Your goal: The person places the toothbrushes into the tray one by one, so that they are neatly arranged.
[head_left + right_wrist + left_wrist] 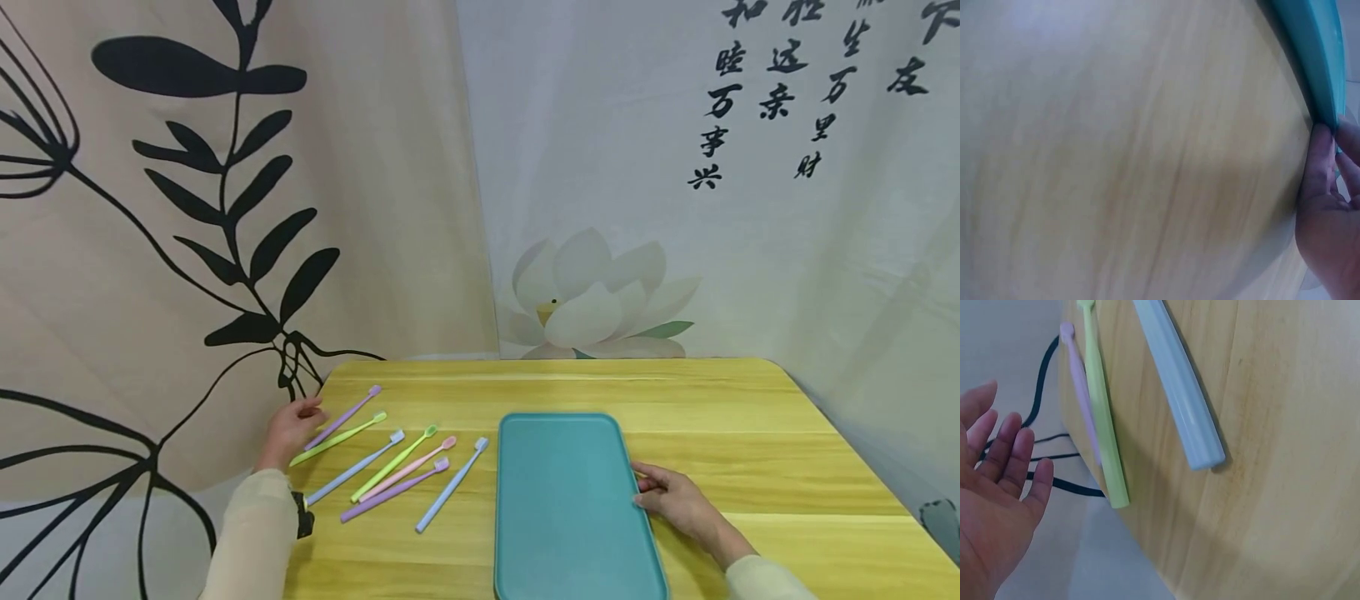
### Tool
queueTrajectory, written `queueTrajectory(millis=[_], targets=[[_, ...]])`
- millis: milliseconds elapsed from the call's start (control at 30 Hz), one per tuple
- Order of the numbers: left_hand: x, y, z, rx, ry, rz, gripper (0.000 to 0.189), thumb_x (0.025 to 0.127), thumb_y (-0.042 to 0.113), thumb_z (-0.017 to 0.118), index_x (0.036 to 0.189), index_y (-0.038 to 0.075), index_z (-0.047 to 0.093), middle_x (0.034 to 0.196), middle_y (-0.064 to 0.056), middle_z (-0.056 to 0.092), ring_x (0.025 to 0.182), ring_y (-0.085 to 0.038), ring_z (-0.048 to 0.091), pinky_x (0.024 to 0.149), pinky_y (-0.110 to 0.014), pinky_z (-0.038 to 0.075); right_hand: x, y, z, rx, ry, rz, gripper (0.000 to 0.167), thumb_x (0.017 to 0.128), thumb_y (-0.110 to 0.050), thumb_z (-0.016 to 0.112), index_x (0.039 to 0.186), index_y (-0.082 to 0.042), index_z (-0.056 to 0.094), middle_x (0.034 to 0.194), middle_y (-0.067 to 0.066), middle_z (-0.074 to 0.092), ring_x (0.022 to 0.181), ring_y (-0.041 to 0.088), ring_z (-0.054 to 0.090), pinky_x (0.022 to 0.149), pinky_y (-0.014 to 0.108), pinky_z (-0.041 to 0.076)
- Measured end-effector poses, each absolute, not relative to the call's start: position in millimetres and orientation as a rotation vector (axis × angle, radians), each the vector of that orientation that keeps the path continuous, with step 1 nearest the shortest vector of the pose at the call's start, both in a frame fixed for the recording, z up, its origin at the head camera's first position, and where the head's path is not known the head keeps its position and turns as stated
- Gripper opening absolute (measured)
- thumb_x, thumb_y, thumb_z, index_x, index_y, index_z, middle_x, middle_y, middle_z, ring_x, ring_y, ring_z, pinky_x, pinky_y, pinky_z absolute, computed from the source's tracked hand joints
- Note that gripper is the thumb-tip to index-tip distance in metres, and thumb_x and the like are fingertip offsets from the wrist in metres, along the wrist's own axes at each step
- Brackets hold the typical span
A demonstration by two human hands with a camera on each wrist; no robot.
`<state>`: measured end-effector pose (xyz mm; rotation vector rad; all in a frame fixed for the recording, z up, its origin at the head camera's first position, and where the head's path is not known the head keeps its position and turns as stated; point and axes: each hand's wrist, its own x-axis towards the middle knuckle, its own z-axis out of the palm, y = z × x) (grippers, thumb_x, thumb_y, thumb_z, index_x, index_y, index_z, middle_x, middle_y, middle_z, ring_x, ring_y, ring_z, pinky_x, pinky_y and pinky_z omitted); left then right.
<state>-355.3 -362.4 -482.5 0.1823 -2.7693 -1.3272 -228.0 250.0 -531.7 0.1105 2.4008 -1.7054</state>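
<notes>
Several toothbrushes lie on the left of the table. Nearest my left hand (292, 431) are a purple toothbrush (341, 419) and a green toothbrush (337, 438). That hand is at the table's left edge, palm up, fingers loosely bent and holding nothing in the left wrist view. A blue toothbrush (1179, 387) lies beside the green one there. Further right are another green one (393, 463), a pink one (408, 471), a second purple one (393, 492) and a second blue one (452, 486). My right hand (686, 502) grips the right rim of a teal tray (570, 500) between thumb and fingers.
The wooden table (765, 467) has rounded back corners. Behind it hangs a curtain (405, 167) printed with dark leaves, a lotus and writing. A black strap (303, 515) is on my left wrist.
</notes>
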Motion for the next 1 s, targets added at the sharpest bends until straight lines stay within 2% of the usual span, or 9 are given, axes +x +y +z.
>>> queueTrajectory(millis=[333, 733, 1000], targets=[[-358.2, -368.2, -493.9, 0.223, -2.760, -1.352, 0.049, 0.099, 0.014, 0.060, 0.140, -0.009, 0.047, 0.127, -0.029, 0.055, 0.114, -0.039, 0.052, 0.091, -0.044, 0.045, -225.9, 251.9, -529.6, 0.048, 2.408, -1.699, 0.059, 0.091, 0.000, 0.067, 0.143, 0.012, 0.042, 0.111, 0.016, 0.058, 0.100, 0.024, 0.056, 0.079, 0.033, 0.053], [-366.9, -374.5, -505.1, 0.210, -2.793, -1.308, 0.046, 0.098, 0.009, 0.059, 0.138, -0.011, 0.047, 0.127, -0.031, 0.055, 0.115, -0.042, 0.051, 0.096, -0.051, 0.042, -226.8, 253.5, -532.0, 0.009, 2.362, -1.740, 0.061, 0.091, 0.001, 0.066, 0.144, 0.014, 0.038, 0.111, 0.018, 0.057, 0.097, 0.023, 0.056, 0.078, 0.031, 0.054], [-374.5, -375.1, -514.3, 0.245, -2.780, -1.331, 0.046, 0.096, 0.010, 0.059, 0.136, -0.010, 0.049, 0.126, -0.031, 0.055, 0.115, -0.042, 0.051, 0.097, -0.050, 0.040, -227.0, 254.2, -531.6, 0.043, 2.313, -1.761, 0.062, 0.092, 0.001, 0.065, 0.146, 0.012, 0.037, 0.112, 0.019, 0.054, 0.097, 0.024, 0.054, 0.079, 0.032, 0.054]])
